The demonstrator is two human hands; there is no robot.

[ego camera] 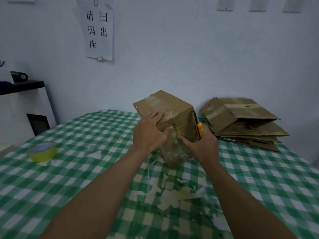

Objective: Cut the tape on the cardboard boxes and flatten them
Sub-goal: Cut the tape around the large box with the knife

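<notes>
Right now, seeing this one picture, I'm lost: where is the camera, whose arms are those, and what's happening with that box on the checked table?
No machine here. The camera sits on a person's head, looking forward and down, so both arms are theirs. The left hand steadies a taped cardboard box, fingers on top, thumb on the near face. The right hand grips a yellow cutter at the box's right side. On the green checked tablecloth there are also a stack of flattened boxes at the right and a tape roll at the left.
</notes>
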